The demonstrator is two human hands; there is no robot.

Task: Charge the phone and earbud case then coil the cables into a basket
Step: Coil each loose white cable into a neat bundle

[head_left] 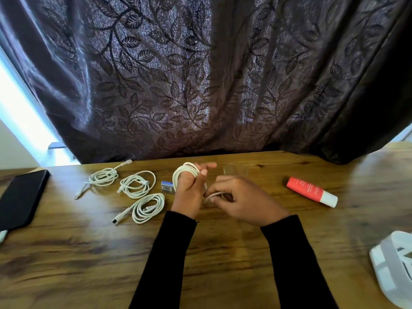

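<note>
My left hand [189, 192] is raised over the wooden table [89, 253] with a white cable [186, 171] looped in a coil around its fingers. My right hand [243, 200] sits just to the right and pinches the loose end of that same cable. Three other white cables lie coiled on the table to the left: one at the back [103, 176], one in the middle [137, 184], one nearer me [148, 207]. A white basket [392, 264] shows at the right edge. A dark phone [20, 199] lies at the far left.
A small blue box [167, 186] lies just left of my left hand. A red tube with a white cap [311, 191] rests on the right. A clear glass [235, 169] stands behind my right hand. A dark leaf-patterned curtain [200, 74] hangs behind the table.
</note>
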